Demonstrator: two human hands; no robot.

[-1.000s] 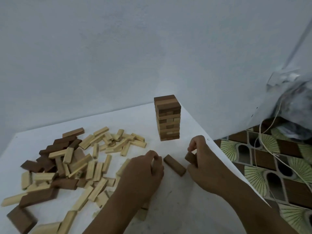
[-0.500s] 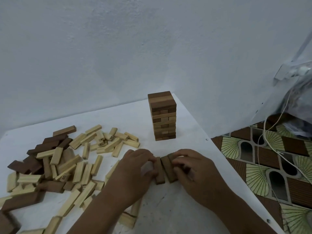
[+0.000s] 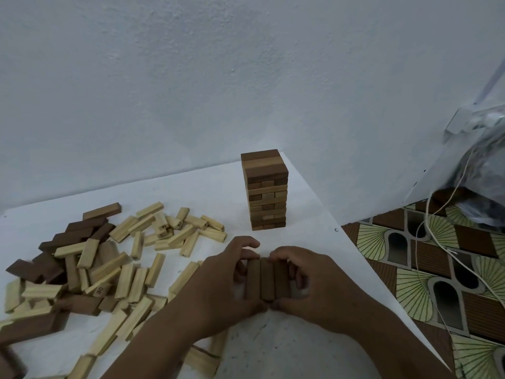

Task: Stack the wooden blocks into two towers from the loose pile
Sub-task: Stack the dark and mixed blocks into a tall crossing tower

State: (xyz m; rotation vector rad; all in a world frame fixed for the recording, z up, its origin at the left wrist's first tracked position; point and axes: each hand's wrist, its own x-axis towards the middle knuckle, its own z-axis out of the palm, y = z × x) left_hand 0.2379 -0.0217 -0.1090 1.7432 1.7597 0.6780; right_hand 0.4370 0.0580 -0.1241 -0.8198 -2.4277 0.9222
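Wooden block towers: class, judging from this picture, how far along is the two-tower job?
Done: one tall tower of mixed dark and light wooden blocks stands at the white table's far corner. In hand: the left hand and right hand press three dark brown wooden blocks side by side, seemingly the second tower's base. Left: the large loose pile of wooden blocks remains unstacked.

left hand [image 3: 226, 283]: fingers curled, cupped inward | right hand [image 3: 314, 283]: fingers curled, thumbs touching
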